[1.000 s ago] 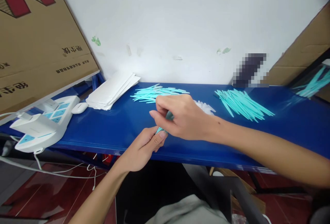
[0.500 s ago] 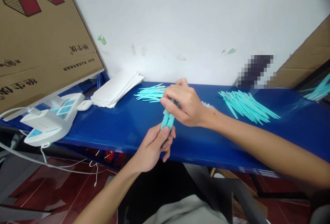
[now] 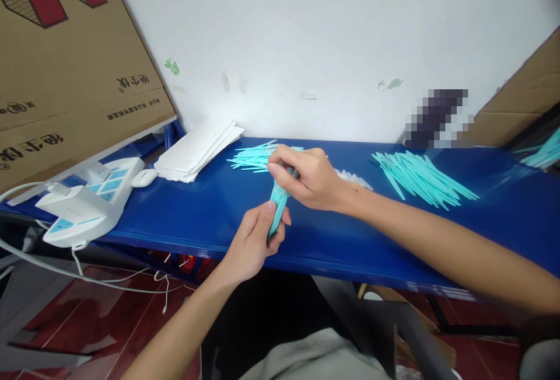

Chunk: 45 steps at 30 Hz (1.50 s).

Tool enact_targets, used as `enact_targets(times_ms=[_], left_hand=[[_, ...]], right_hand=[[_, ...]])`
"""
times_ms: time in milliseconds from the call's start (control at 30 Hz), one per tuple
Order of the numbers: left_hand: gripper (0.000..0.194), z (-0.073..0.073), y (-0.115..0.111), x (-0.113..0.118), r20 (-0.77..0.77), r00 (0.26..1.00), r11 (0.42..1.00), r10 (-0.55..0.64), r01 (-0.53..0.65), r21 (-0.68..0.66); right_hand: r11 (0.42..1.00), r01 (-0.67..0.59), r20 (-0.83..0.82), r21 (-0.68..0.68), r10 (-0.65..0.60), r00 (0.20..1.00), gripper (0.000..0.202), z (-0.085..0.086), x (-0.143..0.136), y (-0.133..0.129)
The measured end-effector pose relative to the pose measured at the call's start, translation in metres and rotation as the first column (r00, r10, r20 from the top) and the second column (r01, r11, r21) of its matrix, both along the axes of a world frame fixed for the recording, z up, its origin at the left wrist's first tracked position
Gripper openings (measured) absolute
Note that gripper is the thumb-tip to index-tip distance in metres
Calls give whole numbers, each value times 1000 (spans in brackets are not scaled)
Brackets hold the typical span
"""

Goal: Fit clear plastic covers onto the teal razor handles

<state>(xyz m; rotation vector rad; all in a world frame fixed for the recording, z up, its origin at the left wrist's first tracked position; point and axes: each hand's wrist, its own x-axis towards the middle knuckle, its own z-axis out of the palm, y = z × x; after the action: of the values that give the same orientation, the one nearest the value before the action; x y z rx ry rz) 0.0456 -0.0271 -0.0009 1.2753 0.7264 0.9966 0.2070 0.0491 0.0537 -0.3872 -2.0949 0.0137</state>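
Observation:
Both of my hands meet over the front middle of the blue table. My left hand [image 3: 257, 231] is closed round the lower part of a small bundle of turquoise sticks [image 3: 277, 211], thumb on top. My right hand [image 3: 308, 175] is closed over the upper end of the same bundle, where a greyish, translucent part partly shows. The fingers hide most of that end. Behind the right hand lies a spread of turquoise sticks [image 3: 250, 157], and beside its wrist are several translucent whitish pieces [image 3: 353, 179]. A larger pile of turquoise sticks [image 3: 422, 178] lies to the right.
White paper sheets or envelopes [image 3: 196, 149] lie at the back left of the blue table [image 3: 175, 211]. Near them are a white mouse-like object [image 3: 144, 178] and a power strip [image 3: 91, 211] with plugs and cables. A large cardboard box [image 3: 79, 76] leans at left; a white wall stands behind.
Both hands have shifted slightly left with the bundle, which now tilts differently. More of the translucent pieces and of the sticks behind the right hand shows.

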Motion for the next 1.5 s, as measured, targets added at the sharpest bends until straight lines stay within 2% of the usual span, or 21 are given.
enact_targets(times_ms=[133, 267, 400, 567, 633, 733, 800, 933, 1067, 1333, 1433, 1500], left_hand=[[50, 0, -3, 2, -111, 978, 976, 179, -163, 143], [55, 2, -4, 6, -107, 959, 957, 263, -244, 158], [55, 0, 0, 7, -83, 940, 936, 331, -316, 155], [48, 2, 6, -2, -161, 979, 990, 126, -113, 87], [47, 5, 8, -8, -173, 982, 994, 80, -66, 85], [47, 8, 8, -15, -196, 979, 997, 54, -42, 68], [45, 10, 7, -16, -164, 985, 999, 49, -50, -5], [44, 12, 3, -9, -32, 999, 983, 12, -17, -180], [46, 10, 4, -5, 0, 999, 990, 32, -31, -137], [47, 9, 6, -8, -6, 999, 994, -37, 36, -104], [53, 10, 6, -9, -50, 995, 994, -90, 86, -73], [50, 12, 5, -12, -122, 983, 990, -137, 131, -59]], right_hand=[[999, -33, -102, -2, 33, 994, 16, -5, -3, -1], [996, -86, -194, -40, 77, 978, 10, -8, -7, -4], [994, -50, -252, -98, 24, 968, 8, -10, -9, -4], [995, -77, -178, 70, 88, 980, 8, -9, -7, -7], [995, -75, -161, 68, 85, 983, 9, -7, -6, -11], [997, -74, -198, -22, 68, 978, 10, -3, -8, -16], [996, -72, -215, -49, 60, 975, 10, -1, -10, -18], [999, -29, -187, 22, 32, 982, 13, -2, -12, -16], [998, -10, -147, 70, 20, 989, 13, -5, -9, -11], [985, 54, 59, 165, -64, 996, 20, -2, -1, -3], [975, 61, 84, 214, -80, 993, 21, -2, 0, -1], [963, 84, 72, 256, -106, 992, 20, -5, -1, 0]])
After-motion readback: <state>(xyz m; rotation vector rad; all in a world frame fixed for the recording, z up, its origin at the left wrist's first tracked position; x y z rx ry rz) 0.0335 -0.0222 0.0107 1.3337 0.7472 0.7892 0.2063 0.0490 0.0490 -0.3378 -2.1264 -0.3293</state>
